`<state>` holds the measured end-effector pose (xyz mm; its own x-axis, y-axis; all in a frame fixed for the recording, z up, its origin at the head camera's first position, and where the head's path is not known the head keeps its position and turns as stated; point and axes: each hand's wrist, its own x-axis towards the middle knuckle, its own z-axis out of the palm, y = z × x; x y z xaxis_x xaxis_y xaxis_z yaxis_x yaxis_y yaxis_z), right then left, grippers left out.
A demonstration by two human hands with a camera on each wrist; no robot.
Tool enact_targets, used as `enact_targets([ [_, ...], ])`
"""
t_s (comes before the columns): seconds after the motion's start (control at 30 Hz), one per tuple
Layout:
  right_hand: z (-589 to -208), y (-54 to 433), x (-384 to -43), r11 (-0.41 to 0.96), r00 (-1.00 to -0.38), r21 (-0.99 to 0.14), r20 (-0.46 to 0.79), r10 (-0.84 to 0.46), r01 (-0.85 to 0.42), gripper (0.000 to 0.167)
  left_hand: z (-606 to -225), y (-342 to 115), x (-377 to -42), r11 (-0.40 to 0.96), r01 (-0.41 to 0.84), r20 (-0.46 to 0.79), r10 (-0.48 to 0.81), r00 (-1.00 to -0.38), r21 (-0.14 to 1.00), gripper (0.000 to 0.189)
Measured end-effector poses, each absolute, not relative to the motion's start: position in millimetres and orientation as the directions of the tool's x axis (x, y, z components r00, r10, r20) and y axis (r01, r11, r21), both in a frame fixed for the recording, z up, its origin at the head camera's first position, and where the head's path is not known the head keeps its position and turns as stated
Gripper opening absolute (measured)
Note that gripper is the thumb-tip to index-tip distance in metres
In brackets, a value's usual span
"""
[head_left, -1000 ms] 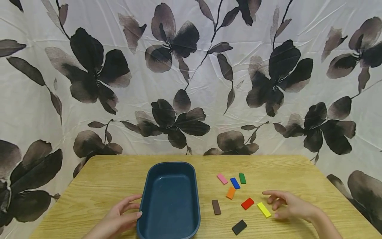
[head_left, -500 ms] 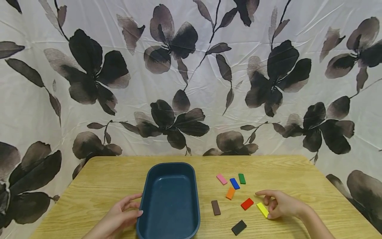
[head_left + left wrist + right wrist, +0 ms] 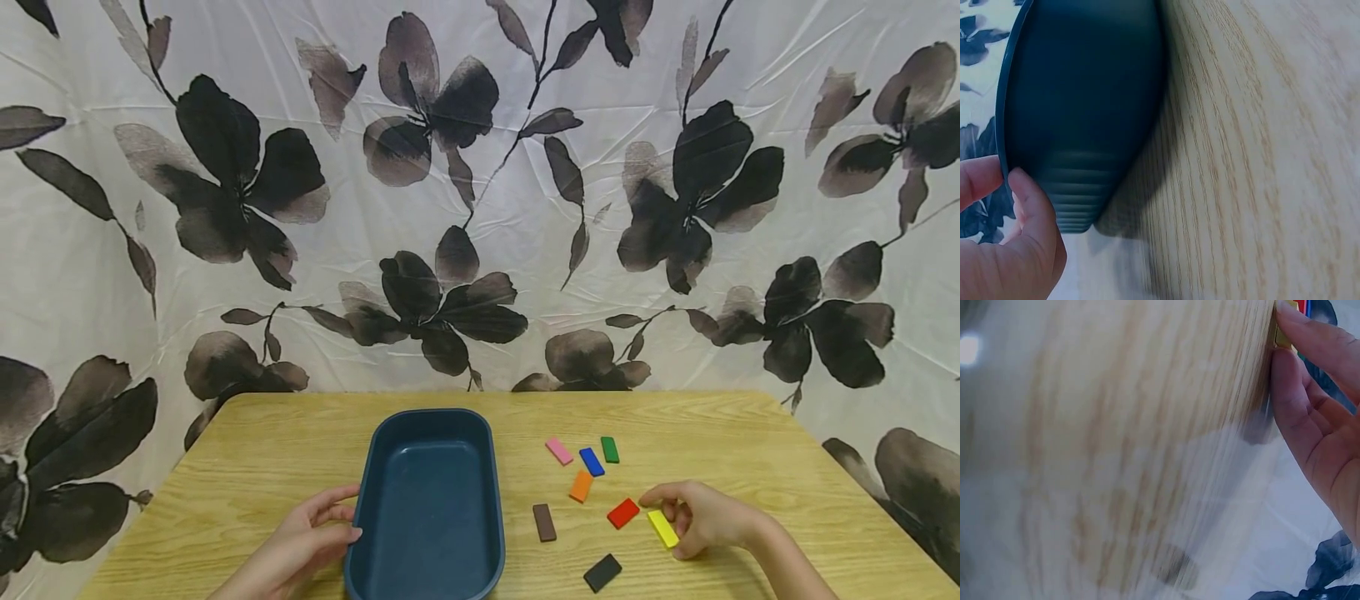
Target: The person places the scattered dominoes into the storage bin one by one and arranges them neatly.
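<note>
My left hand (image 3: pixel 303 537) holds the left rim of a deep, dark blue rectangular tray (image 3: pixel 500 533), with thumb and fingertips on either side of the edge in the left wrist view. Nothing lies inside the tray. On the right, my right hand (image 3: pixel 712 521) pinches a flat yellow domino-shaped block (image 3: pixel 662 529) by its ends between thumb and fingers. In the right wrist view only a sliver of the yellow block (image 3: pixel 1284 334) shows between the fingertips. Just left of it a red block (image 3: pixel 623 513) lies close to the index fingertip.
Between tray and right hand lie more flat blocks: brown (image 3: pixel 544 522), black (image 3: pixel 603 573), orange (image 3: pixel 581 486), blue (image 3: pixel 592 462), pink (image 3: pixel 558 451) and green (image 3: pixel 610 450). A wood-grain table (image 3: pixel 285 450) carries everything. Behind it hangs a floral cloth (image 3: pixel 562 242).
My right hand has moved left to the yellow block, and its thumb and fingers have closed on it. My left hand stays at the tray's rim.
</note>
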<state>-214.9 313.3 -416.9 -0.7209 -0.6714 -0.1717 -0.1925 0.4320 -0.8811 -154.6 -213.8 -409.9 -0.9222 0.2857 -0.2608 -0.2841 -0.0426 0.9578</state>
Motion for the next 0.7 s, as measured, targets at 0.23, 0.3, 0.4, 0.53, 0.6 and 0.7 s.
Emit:
enact_targets([
  [0.23, -418.6, 313.4, -214.8, 0.443, -0.724, -0.869, -0.160, -0.671, -0.219, 0.052, -410.3, -213.9, -154.0, -0.045, -0.285, -0.261, 0.288, -0.921, 0.957, 0.065],
  [0.3, -419.0, 313.0, -214.7, 0.447, -0.729, -0.864, -0.149, -0.668, -0.233, 0.048, -409.6, -213.4, -154.5, -0.046, -0.289, -0.266, 0.278, -0.923, 0.956, 0.065],
  [0.4, -418.9, 312.9, -214.2, 0.449, -0.741, -0.860, -0.136, -0.658, -0.241, 0.047, -407.9, -212.0, -155.2, -0.043, -0.296, -0.276, 0.259, -0.926, 0.954, 0.067],
  [0.53, -417.5, 313.3, -213.0, 0.457, -0.751, -0.856, -0.134, -0.646, -0.241, 0.048, -407.4, -211.8, -154.9, -0.045, -0.300, -0.278, 0.260, -0.925, 0.953, 0.067],
  [0.6, -416.2, 313.3, -212.7, 0.463, -0.757, -0.855, -0.139, -0.638, -0.234, 0.047, -408.2, -212.4, -154.2, -0.042, -0.295, -0.274, 0.271, -0.923, 0.954, 0.066],
  [0.7, -412.9, 311.8, -212.6, 0.469, -0.771, -0.855, -0.139, -0.621, -0.224, 0.048, -409.0, -212.8, -153.9, -0.047, -0.303, -0.279, 0.280, -0.918, 0.952, 0.066],
])
